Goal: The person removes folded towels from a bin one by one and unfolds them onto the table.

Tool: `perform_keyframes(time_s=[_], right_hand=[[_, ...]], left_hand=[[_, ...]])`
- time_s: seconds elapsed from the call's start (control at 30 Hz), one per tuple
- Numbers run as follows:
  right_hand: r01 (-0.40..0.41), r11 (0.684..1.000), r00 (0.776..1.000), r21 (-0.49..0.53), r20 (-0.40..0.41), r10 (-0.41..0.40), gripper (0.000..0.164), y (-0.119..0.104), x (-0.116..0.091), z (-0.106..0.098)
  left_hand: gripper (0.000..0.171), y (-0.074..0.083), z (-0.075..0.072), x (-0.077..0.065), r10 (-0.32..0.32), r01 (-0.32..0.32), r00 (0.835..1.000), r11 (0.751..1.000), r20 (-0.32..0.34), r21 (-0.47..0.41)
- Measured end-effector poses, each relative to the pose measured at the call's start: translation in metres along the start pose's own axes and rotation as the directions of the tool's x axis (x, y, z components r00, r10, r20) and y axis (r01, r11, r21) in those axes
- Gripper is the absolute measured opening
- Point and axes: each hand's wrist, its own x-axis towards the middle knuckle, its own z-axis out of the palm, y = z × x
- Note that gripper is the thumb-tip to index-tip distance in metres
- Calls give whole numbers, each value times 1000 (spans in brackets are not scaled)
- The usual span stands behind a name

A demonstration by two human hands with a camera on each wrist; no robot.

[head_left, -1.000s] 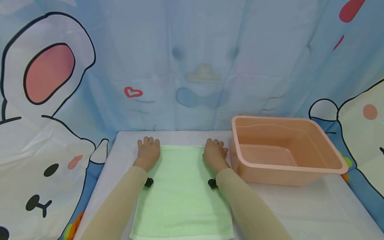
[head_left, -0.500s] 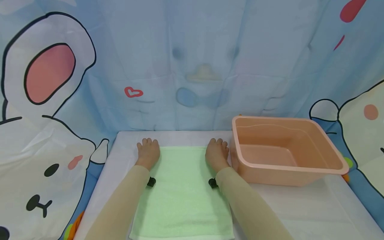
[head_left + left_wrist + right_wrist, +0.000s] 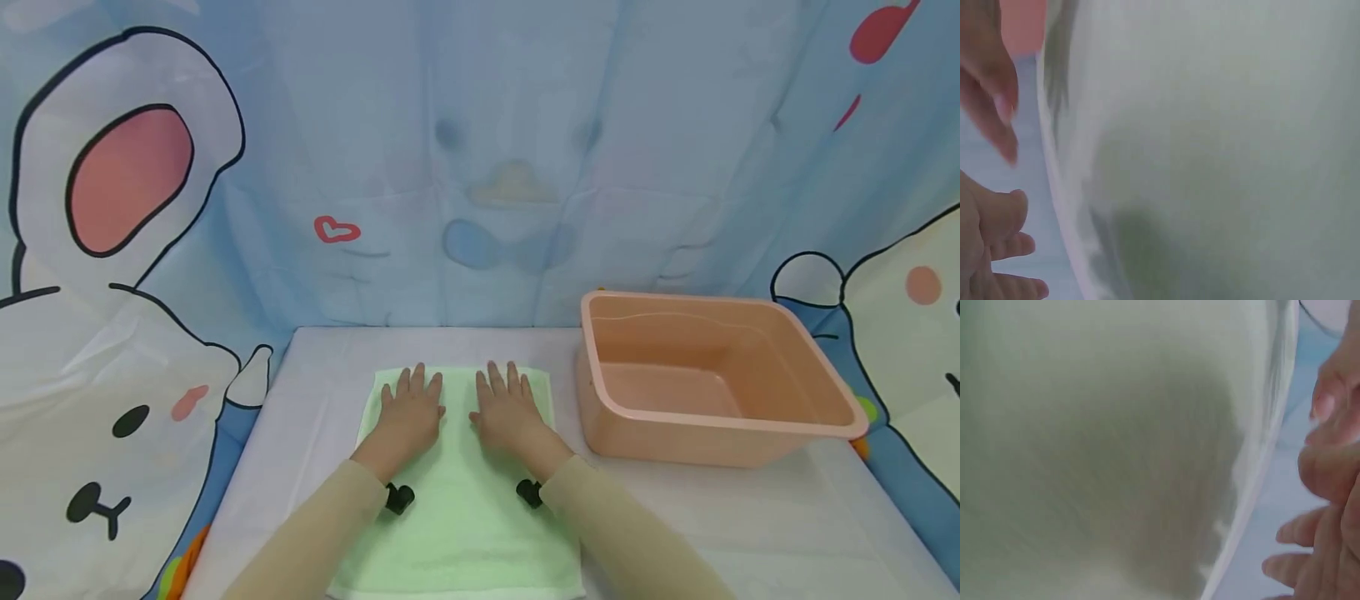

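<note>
A light green towel (image 3: 465, 542) lies spread flat on the white table in the head view. Over its far left part is my left hand (image 3: 411, 421), fingers straight and spread. My right hand (image 3: 516, 417) is at the far right part of the towel in the same pose. The two hands sit side by side, a short gap between the thumbs, and neither grips anything. The left wrist view shows the towel (image 3: 1210, 125) filling most of the picture, both hands at its left side. Whether the palms touch the cloth is hard to tell.
To the right of the towel stands a peach plastic basin (image 3: 720, 425), with nothing visible inside. A blue curtain (image 3: 510, 100) with cartoon animals hangs behind the table. White tabletop (image 3: 697, 533) shows in front of the basin.
Both hands have moved inward and slightly nearer from the towel's far corners, fingers now spread out over it. The far corners have come into view. The basin stays put.
</note>
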Motion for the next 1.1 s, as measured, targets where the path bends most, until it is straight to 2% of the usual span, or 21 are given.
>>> perform_keyframes(time_s=[0.1, 0.17, 0.33, 0.47, 0.87, 1.1], right_hand=[[103, 994, 994, -47, 25, -102, 73, -10, -15, 7], [142, 987, 989, -72, 58, -138, 72, -16, -25, 11], [180, 981, 975, -78, 144, -167, 72, -25, -45, 20], [194, 979, 969, -67, 166, -181, 73, -27, -52, 25], [157, 985, 975, -76, 170, -143, 77, -17, -46, 33], [100, 992, 980, -75, 182, -85, 78, -12, -42, 26]], left_hand=[[56, 12, 9, -17, 51, -52, 998, 998, 24, 31], [57, 18, 16, -28, 77, -79, 996, 996, 49, 47], [63, 25, 32, -51, 106, -113, 989, 991, 104, 66], [66, 27, 39, -61, 111, -117, 986, 992, 125, 41], [69, 20, 43, -59, 111, -111, 983, 994, 147, -11], [70, 14, 43, -51, 62, -60, 985, 998, 158, -17]])
